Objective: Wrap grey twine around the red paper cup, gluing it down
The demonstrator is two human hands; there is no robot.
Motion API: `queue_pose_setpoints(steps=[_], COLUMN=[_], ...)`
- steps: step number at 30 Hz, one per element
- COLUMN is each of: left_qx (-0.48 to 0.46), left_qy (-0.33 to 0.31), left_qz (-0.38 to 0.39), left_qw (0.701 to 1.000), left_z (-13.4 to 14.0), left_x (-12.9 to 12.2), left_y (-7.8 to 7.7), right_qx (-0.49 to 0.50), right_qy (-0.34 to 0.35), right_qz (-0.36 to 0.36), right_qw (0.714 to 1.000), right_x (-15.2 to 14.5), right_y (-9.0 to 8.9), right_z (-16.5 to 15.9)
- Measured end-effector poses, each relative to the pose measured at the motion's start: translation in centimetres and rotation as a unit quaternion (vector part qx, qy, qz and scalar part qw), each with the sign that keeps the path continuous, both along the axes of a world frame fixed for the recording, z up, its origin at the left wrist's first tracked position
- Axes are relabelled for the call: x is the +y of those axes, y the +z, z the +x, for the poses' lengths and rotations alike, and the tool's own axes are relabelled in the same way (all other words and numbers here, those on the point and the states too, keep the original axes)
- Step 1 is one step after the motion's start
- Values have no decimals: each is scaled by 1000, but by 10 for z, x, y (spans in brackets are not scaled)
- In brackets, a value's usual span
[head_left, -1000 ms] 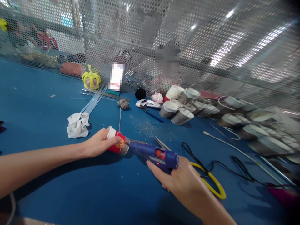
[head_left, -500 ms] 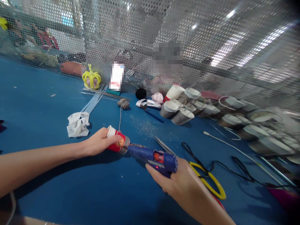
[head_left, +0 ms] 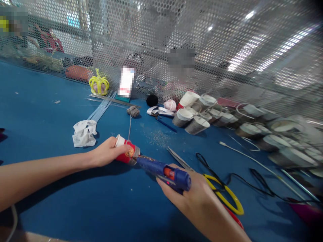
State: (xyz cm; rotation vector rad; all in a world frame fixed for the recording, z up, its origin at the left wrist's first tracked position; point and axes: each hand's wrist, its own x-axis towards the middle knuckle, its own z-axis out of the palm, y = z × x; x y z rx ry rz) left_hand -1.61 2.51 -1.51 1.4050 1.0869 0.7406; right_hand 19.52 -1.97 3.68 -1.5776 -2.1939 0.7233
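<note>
My left hand [head_left: 106, 153] is closed around a red and white paper cup [head_left: 123, 153], which lies tilted on its side with its white rim toward the hand. Grey yarn wraps the cup's base end, and a strand runs from it up to a small grey yarn ball [head_left: 133, 111]. In my right hand [head_left: 186, 191] is a blue hot glue gun [head_left: 161, 169] with a small red light lit. Its nozzle points left and meets the cup at the yarn-wrapped end; whether it touches is hard to tell.
Scissors with yellow handles [head_left: 227, 198] lie beside my right forearm, near a black cord [head_left: 262, 185]. Several grey-wrapped cups [head_left: 198, 125] crowd the right. Crumpled white paper [head_left: 84, 133] lies left. A perforated metal screen [head_left: 151, 43] stands behind, with a phone [head_left: 126, 81] against it.
The glue gun has turned slightly in my right hand, its back end a little lower. My left hand and the cup stay nearly still.
</note>
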Motion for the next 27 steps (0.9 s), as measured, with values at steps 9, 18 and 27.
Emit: queue_pose_setpoints(steps=[9,18,27], left_qx=[-13,-8,-4], left_qy=[4,5,6], left_qz=[-17,-15,-6], left_qw=[1000,1000,1000], left_z=[0,0,-1], left_x=[1,1,0], left_y=[-1,-1,-2], right_qx=[-75,-74,-71], right_qy=[38,31,32], right_qz=[91,116,104], right_qw=[992,990,992], right_x=[-6,-5,-4], right_y=[-5,-7,-8], right_z=[0,1,1])
